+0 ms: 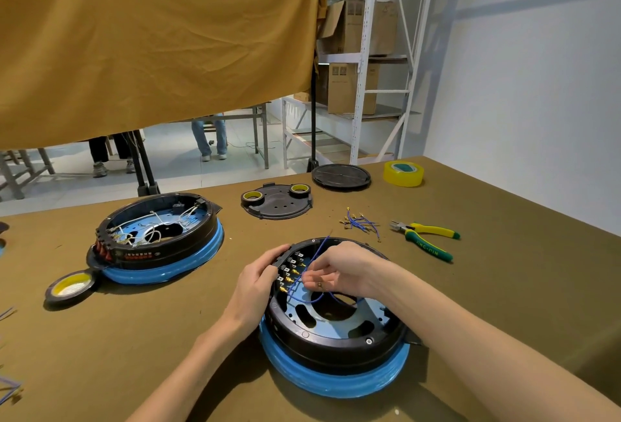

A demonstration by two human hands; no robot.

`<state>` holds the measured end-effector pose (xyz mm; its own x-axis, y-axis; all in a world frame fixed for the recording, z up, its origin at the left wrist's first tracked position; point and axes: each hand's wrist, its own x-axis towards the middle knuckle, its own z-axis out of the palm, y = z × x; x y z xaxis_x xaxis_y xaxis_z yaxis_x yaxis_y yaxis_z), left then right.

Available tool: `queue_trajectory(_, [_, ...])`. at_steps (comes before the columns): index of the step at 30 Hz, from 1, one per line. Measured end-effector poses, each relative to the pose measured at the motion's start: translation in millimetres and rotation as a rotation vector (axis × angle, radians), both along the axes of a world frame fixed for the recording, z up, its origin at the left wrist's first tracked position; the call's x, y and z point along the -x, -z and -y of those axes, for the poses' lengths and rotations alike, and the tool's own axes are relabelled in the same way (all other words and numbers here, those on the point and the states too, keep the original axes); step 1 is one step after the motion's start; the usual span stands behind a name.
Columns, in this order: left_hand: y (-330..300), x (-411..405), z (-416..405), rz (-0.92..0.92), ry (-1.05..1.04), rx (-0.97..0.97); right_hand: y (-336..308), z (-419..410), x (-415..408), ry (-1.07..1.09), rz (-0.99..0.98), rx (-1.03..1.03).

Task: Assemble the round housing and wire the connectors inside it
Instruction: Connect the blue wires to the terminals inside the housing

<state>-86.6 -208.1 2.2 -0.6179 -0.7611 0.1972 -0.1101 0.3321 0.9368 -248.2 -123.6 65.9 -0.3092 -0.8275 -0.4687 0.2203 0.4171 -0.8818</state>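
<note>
Risking a slipped terminal: we steady the round black plastic housing on its blue ring (336, 337), near the table's front edge, left hand (257, 283) gripping its rim; right hand (339, 270) pinches a thin blue wire (317, 250). Inside: pale metal plate, brass connector tabs (289, 278). Beyond, spare blue leads (359, 221).

A table (151, 337) covered in olive-brown cloth carried everything. A round black housing on a blue base (336, 347) sat at six o'clock, a second housing (158, 240) at ten. A tape roll (70, 287) lay just beside the second housing at nine. At twelve rested a black plate (277, 203) and a round black lid (341, 176). A yellow tape roll (403, 173) sat at one, loose blue wires (359, 221) and yellow-green pliers (426, 236) at two.
</note>
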Motion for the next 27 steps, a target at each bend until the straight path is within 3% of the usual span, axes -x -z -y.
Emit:
queue_trajectory(3, [1.9,0.9,0.4,-0.02,0.008,-0.004,-15.0,-7.3,4.8,-0.236,-0.337,0.064])
queue_trajectory(7, [2.2,1.5,0.6,-0.053,0.014,-0.035,-18.0,-1.0,9.4,-0.379,-1.198,0.172])
queue_trajectory(9, [1.6,1.8,0.4,-0.055,0.017,-0.037,-11.3,4.7,15.1,-0.423,-1.53,0.175])
queue_trajectory(12, [1.9,1.6,1.0,-0.063,0.017,-0.035,-6.5,5.0,23.1,-0.516,-1.857,0.128])
queue_trajectory(15, [2.9,2.2,1.5,-0.073,0.019,-0.038,-5.5,4.7,26.5,-0.527,-1.947,0.152])
queue_trajectory(20, [5.7,2.5,3.7,-0.073,0.026,-0.035,-1.6,-2.1,29.8,-0.557,-1.561,0.078])
queue_trajectory(27, [7.0,3.2,4.1,-0.069,0.021,-0.018,-7.0,-4.8,40.6,-0.593,-1.436,0.077])
